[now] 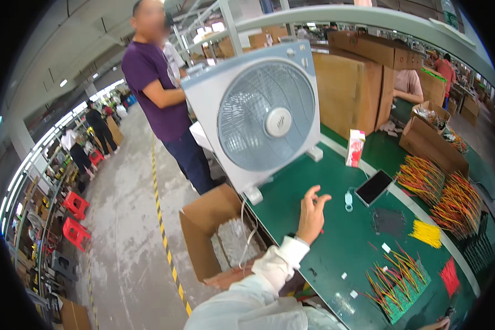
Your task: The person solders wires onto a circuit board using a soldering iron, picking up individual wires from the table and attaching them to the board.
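My left hand (pixel 312 219) reaches over the green-topped table (pixel 283 201) in front of the box fan, thumb and fingers apart, with nothing seen between them. A small red bit shows beside its wrist. At the lower right edge, only a sliver of my right hand (pixel 439 324) is visible; its fingertips close around something small and dark that I cannot make out. Near it lie a bundle of short red wires (pixel 449 276) and a green board (pixel 410 294) bristling with red and yellow wires. Beyond are yellow pieces (pixel 425 234) and a dark grey patch (pixel 389 221).
The upright white and grey box fan (pixel 267 115) stands at the table's far left corner. An open carton (pixel 201 242) sits below the left edge. A phone (pixel 374 187), a small pink-and-white box (pixel 355 148) and wire bundles (pixel 459 203) lie right. A person in purple (pixel 154 88) stands behind the fan.
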A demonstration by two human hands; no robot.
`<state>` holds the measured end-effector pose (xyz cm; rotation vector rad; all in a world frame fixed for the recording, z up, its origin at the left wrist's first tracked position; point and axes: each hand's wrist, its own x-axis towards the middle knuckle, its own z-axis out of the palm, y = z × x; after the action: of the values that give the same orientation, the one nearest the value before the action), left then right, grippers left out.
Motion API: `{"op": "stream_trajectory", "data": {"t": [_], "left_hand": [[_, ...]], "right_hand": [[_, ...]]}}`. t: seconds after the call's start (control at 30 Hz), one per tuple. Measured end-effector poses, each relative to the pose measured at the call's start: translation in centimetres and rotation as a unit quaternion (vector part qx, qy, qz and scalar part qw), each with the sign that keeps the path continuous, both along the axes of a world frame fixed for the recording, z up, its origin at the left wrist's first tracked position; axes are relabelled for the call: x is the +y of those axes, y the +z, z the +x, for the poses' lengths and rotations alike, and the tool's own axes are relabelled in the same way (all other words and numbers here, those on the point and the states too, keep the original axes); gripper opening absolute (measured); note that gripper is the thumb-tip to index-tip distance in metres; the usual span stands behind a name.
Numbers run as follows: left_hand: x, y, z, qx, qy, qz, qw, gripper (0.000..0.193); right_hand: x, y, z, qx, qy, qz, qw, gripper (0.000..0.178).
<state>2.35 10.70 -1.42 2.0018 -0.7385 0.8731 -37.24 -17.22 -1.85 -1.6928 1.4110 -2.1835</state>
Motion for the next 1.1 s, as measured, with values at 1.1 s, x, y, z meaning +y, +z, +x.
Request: {"op": "stream_trajectory", "data": {"t": [1.1], "left_hand": [[-0.5,-0.7,1.0,0.074,-0.085,-0.007,0.994,0.025]], "right_hand": [[-0.2,-0.8,0.5,-0.037,0.043,0.005,0.998,0.033]]}}
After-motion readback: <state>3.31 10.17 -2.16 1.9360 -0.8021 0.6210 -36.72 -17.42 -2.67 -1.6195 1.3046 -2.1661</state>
